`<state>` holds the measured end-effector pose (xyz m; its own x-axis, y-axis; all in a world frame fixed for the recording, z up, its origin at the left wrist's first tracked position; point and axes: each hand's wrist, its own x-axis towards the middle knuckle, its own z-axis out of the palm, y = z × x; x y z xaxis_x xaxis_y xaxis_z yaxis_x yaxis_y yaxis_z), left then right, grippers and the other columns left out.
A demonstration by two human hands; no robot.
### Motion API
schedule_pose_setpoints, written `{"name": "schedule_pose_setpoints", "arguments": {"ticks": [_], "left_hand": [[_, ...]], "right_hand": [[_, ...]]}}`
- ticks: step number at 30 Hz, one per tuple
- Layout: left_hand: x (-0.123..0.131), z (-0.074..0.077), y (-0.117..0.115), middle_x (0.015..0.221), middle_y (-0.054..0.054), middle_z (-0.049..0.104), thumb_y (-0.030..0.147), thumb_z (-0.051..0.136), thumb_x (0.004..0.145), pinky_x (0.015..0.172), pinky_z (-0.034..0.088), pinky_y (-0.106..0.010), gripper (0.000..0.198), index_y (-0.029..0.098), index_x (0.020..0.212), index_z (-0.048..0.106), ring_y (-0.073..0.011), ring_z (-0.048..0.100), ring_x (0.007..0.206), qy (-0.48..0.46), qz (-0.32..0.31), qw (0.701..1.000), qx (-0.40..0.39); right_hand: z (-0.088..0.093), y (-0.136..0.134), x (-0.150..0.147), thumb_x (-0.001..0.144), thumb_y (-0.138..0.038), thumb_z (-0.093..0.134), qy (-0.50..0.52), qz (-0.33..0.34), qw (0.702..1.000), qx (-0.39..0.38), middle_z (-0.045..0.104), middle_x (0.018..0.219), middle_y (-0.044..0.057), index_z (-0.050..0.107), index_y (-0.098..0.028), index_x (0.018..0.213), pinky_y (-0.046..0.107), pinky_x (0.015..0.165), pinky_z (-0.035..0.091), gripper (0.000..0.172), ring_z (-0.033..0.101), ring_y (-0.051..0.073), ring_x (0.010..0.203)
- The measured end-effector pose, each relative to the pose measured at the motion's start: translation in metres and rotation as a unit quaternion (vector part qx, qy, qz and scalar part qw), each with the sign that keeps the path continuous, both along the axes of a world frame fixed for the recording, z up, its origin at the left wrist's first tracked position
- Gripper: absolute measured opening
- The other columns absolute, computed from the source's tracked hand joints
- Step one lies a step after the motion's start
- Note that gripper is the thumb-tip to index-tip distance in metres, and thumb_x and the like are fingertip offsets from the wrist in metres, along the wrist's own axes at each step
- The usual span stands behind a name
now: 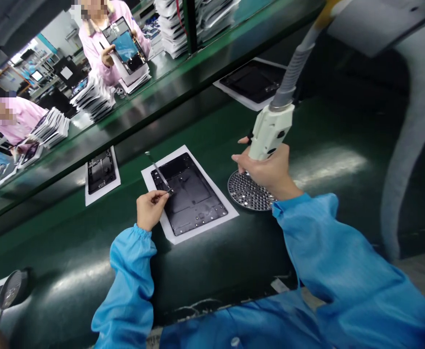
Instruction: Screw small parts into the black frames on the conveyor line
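Note:
My left hand (149,208) is closed in a pinch on thin metal tweezers (158,173), whose tip rests on a black tablet frame (188,194). The frame lies on a white sheet (172,233) on the dark green belt. My right hand (268,169) is wrapped round a white electric screwdriver (268,133) hung from a grey hose (292,72). The driver points down over a round perforated screw tray (246,194) just right of the frame. Both sleeves are blue.
Two more black frames on white sheets lie on the belt, one at the left (102,173) and one farther back right (254,80). Across it, two people in pink sit among stacks of parts (92,97). A round tray (10,289) sits at bottom left.

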<state>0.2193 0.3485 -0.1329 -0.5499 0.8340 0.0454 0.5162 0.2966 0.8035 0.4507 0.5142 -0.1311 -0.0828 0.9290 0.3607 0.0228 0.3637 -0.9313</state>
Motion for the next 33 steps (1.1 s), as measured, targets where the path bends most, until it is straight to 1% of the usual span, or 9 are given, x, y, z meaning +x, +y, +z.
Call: {"name": "schedule_pose_setpoints", "arguments": {"ticks": [4,9,11,15,19,23,27,30,33], "left_hand": [[0.03,0.002,-0.009,0.057,-0.002,0.063,0.042,0.069,0.071,0.046,0.039,-0.02,0.029,0.013,0.074,0.074,-0.0092,0.051,0.048,-0.081,-0.042,0.995,-0.045],[0.055,-0.004,-0.021,0.057,-0.001,0.063,0.039,0.067,0.073,0.045,0.037,-0.019,0.028,0.013,0.08,0.074,-0.0081,0.048,0.047,-0.124,-0.106,0.982,-0.091],[0.059,-0.005,-0.024,0.058,-0.001,0.063,0.035,0.065,0.075,0.045,0.037,-0.019,0.023,0.014,0.081,0.074,-0.0084,0.049,0.048,-0.103,-0.125,0.981,-0.109],[0.063,-0.004,-0.023,0.058,0.001,0.062,0.027,0.061,0.08,0.05,0.039,-0.022,0.017,0.016,0.08,0.073,-0.0094,0.05,0.05,-0.001,-0.154,0.979,-0.133],[0.065,-0.001,-0.019,0.075,-0.002,0.067,0.021,0.063,0.081,0.06,0.044,-0.024,0.011,0.018,0.078,0.073,-0.0112,0.056,0.062,0.088,-0.189,0.972,-0.112],[0.064,-0.003,-0.016,0.08,-0.002,0.067,0.018,0.064,0.082,0.063,0.046,-0.025,0.009,0.018,0.081,0.073,-0.012,0.058,0.066,0.101,-0.2,0.968,-0.115],[0.061,-0.009,-0.012,0.085,-0.003,0.067,0.018,0.065,0.082,0.066,0.048,-0.025,0.008,0.018,0.083,0.073,-0.0133,0.061,0.072,0.11,-0.218,0.965,-0.099],[0.057,-0.009,-0.009,0.085,-0.003,0.066,0.018,0.064,0.083,0.068,0.049,-0.025,0.008,0.018,0.084,0.072,-0.0136,0.062,0.075,0.121,-0.252,0.956,-0.085],[0.051,-0.005,-0.007,0.082,-0.003,0.066,0.018,0.064,0.084,0.069,0.048,-0.025,0.009,0.019,0.081,0.072,-0.0137,0.062,0.074,0.129,-0.301,0.94,-0.099]], "right_hand": [[0.003,-0.001,0.0,0.064,-0.008,0.066,-0.011,0.003,1.0,-0.012,0.052,0.043,-0.006,0.057,-0.021,0.067,0.032,0.057,0.052,0.017,0.052,0.013,0.044],[0.003,-0.002,-0.001,0.064,-0.006,0.067,0.001,0.001,1.0,-0.022,0.053,0.044,-0.007,0.057,-0.021,0.067,0.033,0.059,0.052,0.018,0.051,0.011,0.041],[0.004,-0.002,-0.001,0.063,-0.003,0.067,-0.001,0.0,0.999,-0.033,0.052,0.044,-0.008,0.058,-0.021,0.069,0.033,0.06,0.052,0.022,0.051,0.011,0.041],[0.004,-0.002,-0.001,0.064,0.001,0.068,-0.005,0.002,0.999,-0.034,0.053,0.044,-0.007,0.059,-0.022,0.071,0.034,0.062,0.051,0.026,0.051,0.012,0.043],[0.004,-0.002,0.0,0.065,0.002,0.068,-0.005,0.002,1.0,-0.03,0.053,0.046,-0.006,0.058,-0.021,0.071,0.035,0.067,0.051,0.026,0.052,0.012,0.047],[0.005,-0.003,-0.001,0.065,0.003,0.067,-0.011,0.001,0.999,-0.051,0.052,0.046,-0.006,0.057,-0.021,0.071,0.035,0.066,0.05,0.026,0.052,0.012,0.046],[0.006,-0.003,-0.001,0.064,0.003,0.067,-0.007,-0.001,0.999,-0.051,0.052,0.046,-0.007,0.056,-0.021,0.068,0.034,0.064,0.05,0.027,0.051,0.011,0.043],[0.006,-0.003,-0.001,0.063,0.004,0.067,-0.007,-0.006,0.999,-0.046,0.052,0.045,-0.007,0.056,-0.021,0.068,0.033,0.064,0.051,0.028,0.052,0.011,0.045],[0.006,-0.003,-0.001,0.064,0.002,0.067,-0.007,-0.004,0.999,-0.041,0.053,0.046,-0.007,0.056,-0.022,0.068,0.034,0.063,0.051,0.027,0.052,0.012,0.044]]}}
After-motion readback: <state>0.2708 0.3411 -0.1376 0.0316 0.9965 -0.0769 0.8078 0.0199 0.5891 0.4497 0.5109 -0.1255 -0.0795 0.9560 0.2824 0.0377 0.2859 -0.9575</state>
